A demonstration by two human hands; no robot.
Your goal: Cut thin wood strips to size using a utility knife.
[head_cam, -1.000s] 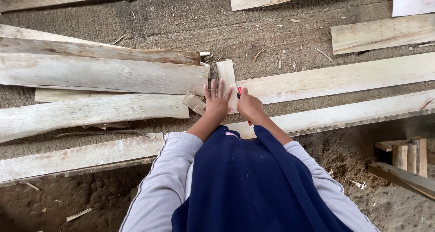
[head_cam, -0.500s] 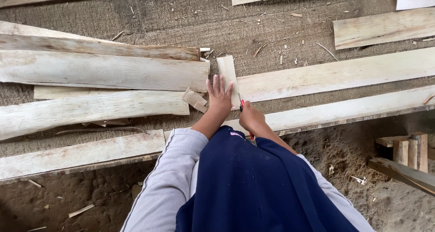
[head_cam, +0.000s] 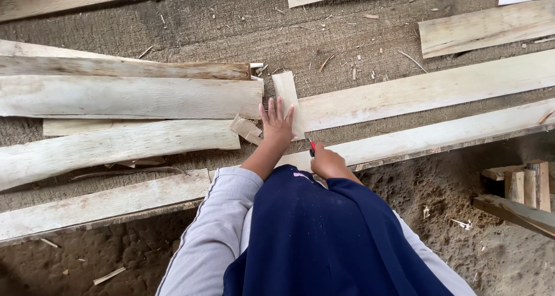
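My left hand (head_cam: 277,122) lies flat, fingers spread, on a short pale wood piece (head_cam: 287,96) that stands on end between longer planks. My right hand (head_cam: 327,161) is closed around a small tool with a red handle (head_cam: 312,147), its tip near the lower end of the short piece. Grey sleeves and a dark blue garment (head_cam: 324,238) fill the lower middle and hide what lies under them.
Long rough planks (head_cam: 127,96) lie stacked at the left and run off to the right (head_cam: 428,91) over a grey woven mat. A small wood offcut (head_cam: 245,128) sits beside my left hand. Sawdust ground and stacked wood blocks (head_cam: 523,186) are at lower right.
My right hand has drawn back toward me and away from the left hand, the red tool now showing. The left hand stays pressed on the short piece.
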